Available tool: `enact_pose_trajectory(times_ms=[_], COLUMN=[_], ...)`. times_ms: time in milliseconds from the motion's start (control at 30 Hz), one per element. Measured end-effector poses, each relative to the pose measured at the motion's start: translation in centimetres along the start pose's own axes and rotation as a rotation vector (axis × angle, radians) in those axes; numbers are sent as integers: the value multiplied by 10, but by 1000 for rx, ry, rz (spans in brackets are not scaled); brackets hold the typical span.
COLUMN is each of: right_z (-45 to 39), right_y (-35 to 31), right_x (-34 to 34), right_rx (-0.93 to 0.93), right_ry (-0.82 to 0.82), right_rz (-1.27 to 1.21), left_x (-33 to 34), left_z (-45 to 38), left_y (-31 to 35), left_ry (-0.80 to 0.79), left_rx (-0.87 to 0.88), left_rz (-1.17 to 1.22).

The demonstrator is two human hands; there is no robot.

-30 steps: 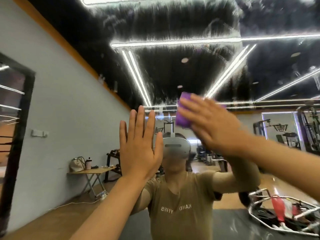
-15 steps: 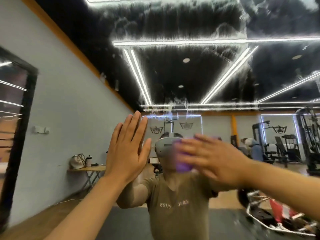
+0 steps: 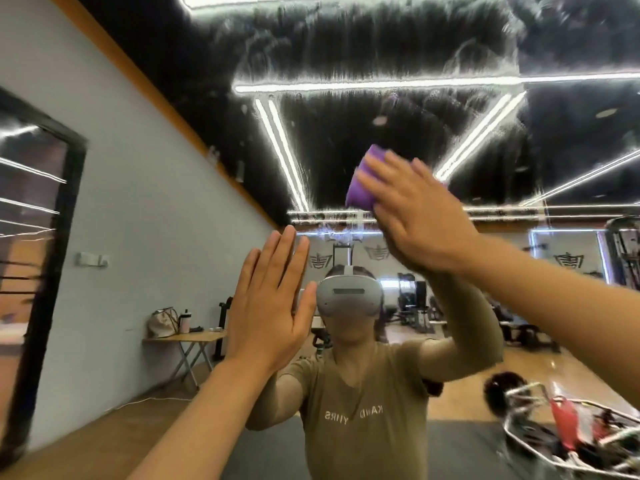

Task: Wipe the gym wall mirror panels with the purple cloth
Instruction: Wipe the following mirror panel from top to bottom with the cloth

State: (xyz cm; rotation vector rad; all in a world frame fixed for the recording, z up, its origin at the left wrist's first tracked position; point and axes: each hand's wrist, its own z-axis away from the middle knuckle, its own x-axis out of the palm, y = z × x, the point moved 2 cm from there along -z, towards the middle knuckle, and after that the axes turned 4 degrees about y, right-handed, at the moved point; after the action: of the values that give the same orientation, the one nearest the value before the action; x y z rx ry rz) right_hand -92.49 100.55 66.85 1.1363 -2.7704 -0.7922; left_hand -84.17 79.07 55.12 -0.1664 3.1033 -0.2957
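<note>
The wall mirror (image 3: 398, 46) fills the view, its upper part streaked with wet smears. My right hand (image 3: 415, 216) presses the purple cloth (image 3: 363, 183) flat against the glass above the middle, fingers spread over it; only the cloth's left part shows past the fingers. My left hand (image 3: 270, 306) rests flat on the mirror lower left of the cloth, palm on the glass, fingers together, holding nothing. The reflection shows a person in an olive shirt with a headset right behind both hands.
Reflected in the glass: a grey wall with an orange band on the left, a dark door frame (image 3: 65, 237), a folding table (image 3: 187, 341) with a bag and bottle, gym machines at right, and a metal rack (image 3: 571, 438) low on the right.
My right hand swept the cloth down to head height half a second ago, then back up and to the right. My left hand stayed flat on the glass, shifting only slightly.
</note>
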Motion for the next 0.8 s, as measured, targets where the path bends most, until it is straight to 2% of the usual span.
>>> enact_pose_trajectory(times_ms=[133,267,467,567,700,800], right_z=[102,186,177,149,81,12], right_y=[-56,-86,-76,-65,-35,1], right_x=[13,24,18,13,8,0], right_rx=[-263,-593,-730,-687,-394,-149], right_ry=[-143,-295,-345,-306,-183,-106], right_rz=[42,208,154,113,-28,-22], left_x=[-4,-10,-14,-15,-13,-12], left_z=[-1,4,22,25,27,27], left_y=[2,0,-9,-11,-13,-13], left_ry=[-4,-31,-54,-51,-43,-34], left_rx=[-12,-38,-63,-60,-69,-58], left_rz=[33,52,54,53,45,27])
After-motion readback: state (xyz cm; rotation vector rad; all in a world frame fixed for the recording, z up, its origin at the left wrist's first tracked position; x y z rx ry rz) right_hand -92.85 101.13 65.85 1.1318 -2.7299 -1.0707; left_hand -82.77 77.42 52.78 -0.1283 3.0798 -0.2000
